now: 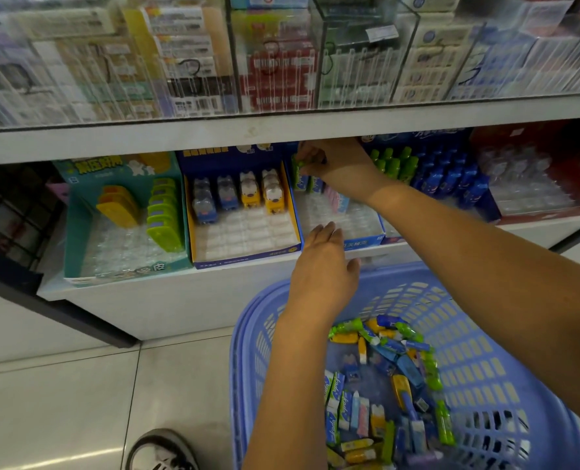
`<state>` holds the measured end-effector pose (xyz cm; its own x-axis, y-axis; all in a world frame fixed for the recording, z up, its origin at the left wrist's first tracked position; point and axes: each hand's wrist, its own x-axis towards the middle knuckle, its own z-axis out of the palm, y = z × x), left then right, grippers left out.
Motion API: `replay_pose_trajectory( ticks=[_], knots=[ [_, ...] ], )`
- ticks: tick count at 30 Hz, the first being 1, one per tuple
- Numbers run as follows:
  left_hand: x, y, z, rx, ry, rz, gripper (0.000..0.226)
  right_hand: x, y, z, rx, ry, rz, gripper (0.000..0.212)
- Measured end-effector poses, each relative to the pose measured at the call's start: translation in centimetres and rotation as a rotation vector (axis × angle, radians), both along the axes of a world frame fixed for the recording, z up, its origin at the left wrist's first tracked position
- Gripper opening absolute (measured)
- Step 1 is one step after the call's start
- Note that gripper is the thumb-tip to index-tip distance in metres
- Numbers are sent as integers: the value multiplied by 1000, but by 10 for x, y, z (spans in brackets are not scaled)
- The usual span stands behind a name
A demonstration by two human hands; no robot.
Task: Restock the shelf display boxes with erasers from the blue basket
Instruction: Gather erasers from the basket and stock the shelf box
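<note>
While our right hand (329, 161) pinches a green eraser (298, 164) upright, the display box (366, 239) lies just beneath; left hand (322, 262) straight-fingered, empty.

Right hand (329, 161) apparently pinches green eraser (298, 165); left hand (322, 266) hovers, fingers straight.

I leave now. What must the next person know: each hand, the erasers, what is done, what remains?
Right hand pinches a green eraser at the back of the display box.
Left hand is open over that box's front edge, holding nothing.
The blue basket below the shelf holds many loose erasers.
Done: a few erasers stand at the box's back.
Left: most of its slots are bare; fill them from the basket.
</note>
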<state>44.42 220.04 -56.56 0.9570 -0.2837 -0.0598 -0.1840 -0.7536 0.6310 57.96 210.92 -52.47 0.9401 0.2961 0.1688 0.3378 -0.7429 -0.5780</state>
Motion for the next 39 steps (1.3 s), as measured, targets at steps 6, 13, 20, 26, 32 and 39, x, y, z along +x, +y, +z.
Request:
replay_pose_trajectory(
  ticks=[6,13,20,26,32,39],
  knots=[
    [2,1,-3,1,-13,-8,59,-3,3,-7,-204,-121,-48,27],
    [-6,-1,7,-217,-129,102,37,-12,4,-1,-314,-217,-51,29],
    [-14,-7,-58,-158,170,101,28,-130,-56,-55,60,59,-218,21],
    [-37,-28,-149,-51,374,-3,35,-190,-99,-191,-364,641,-351,26],
    [-41,-41,-208,-5,378,48,42,-199,-109,-230,-279,544,-493,38],
    [-39,-60,-239,68,338,202,42,-193,-132,-242,-419,553,-473,52]
  ],
)
